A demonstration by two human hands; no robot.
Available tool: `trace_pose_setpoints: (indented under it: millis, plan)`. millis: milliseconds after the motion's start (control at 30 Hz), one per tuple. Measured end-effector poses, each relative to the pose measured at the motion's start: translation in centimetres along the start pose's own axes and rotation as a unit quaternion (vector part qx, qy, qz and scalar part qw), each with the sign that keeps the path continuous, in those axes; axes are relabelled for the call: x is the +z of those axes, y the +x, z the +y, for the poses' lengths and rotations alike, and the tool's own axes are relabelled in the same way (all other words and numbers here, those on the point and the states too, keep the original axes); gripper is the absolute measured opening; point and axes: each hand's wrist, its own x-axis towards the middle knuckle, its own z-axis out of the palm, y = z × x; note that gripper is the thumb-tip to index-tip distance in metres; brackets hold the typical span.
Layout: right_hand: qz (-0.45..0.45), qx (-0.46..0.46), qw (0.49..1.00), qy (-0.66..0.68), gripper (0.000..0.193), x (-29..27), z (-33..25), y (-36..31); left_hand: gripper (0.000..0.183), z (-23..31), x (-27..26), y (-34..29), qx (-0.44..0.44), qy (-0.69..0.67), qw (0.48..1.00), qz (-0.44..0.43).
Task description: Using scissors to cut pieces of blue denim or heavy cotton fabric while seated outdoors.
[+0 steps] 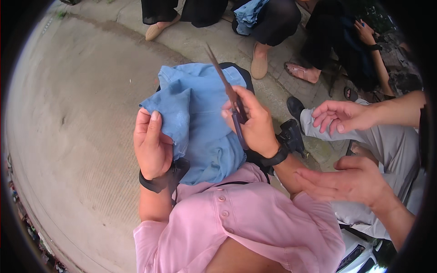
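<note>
Over the lap, left hand (152,145) fingers pinching soft, crumpled blue cloth (200,132), right hand (255,125) fingers curled round slim, pointed scissors (227,88)

Bare concrete ground (82,113) carries seated people's sandalled feet (259,63)

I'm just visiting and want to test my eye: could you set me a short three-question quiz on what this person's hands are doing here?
1. True or false: the left hand grips a fold of the blue cloth.
2. What does the right hand hold? A) a hammer B) scissors C) a cup
3. Whose are the two bare hands at the right of the picture?

Key
1. True: its thumb presses on the cloth's edge.
2. B: the scissors point up and away, above the cloth.
3. A neighbour's hands, belonging to a seated person in grey trousers; they touch neither cloth nor scissors.
</note>
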Motion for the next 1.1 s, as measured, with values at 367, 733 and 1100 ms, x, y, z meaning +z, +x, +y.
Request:
trace_pose_setpoints:
  millis: [367, 733, 1100]
  plan:
    - [-0.011, 0.066, 0.992, 0.106, 0.048, -2.9, 1.4, -1.8, 0.024, 1.4, -2.3, -0.3, 0.012, 0.058, 0.998, 0.036]
    - [-0.041, -0.054, 0.976, -0.205, 0.041, -9.8, -1.9, -1.2, 0.028, 0.5, -3.4, -0.9, -0.006, 0.026, 1.000, -0.001]
    - [-0.103, -0.129, 0.917, -0.363, 0.042, -13.6, -5.8, -0.5, 0.026, 0.3, -3.5, -1.5, -0.026, 0.011, 0.999, -0.032]
